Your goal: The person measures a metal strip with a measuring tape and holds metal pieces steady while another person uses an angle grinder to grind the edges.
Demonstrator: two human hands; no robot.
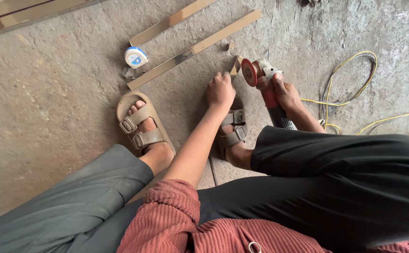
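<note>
I squat on a concrete floor. My left hand (220, 89) grips a short shiny metal strip piece (235, 67) near my right sandal (233, 131). My right hand (286, 93) holds a red angle grinder (266, 86), whose red disc (248, 72) sits right beside the end of the strip piece. A small offcut (230, 45) lies on the floor just beyond.
Two long metal strips (193, 49) (171, 21) lie ahead, with a blue and white tape measure (135, 57) beside them. More metal bars (22, 14) are at the top left. Yellow cables (349, 93) loop at the right. My left sandal (141, 122) rests on the floor.
</note>
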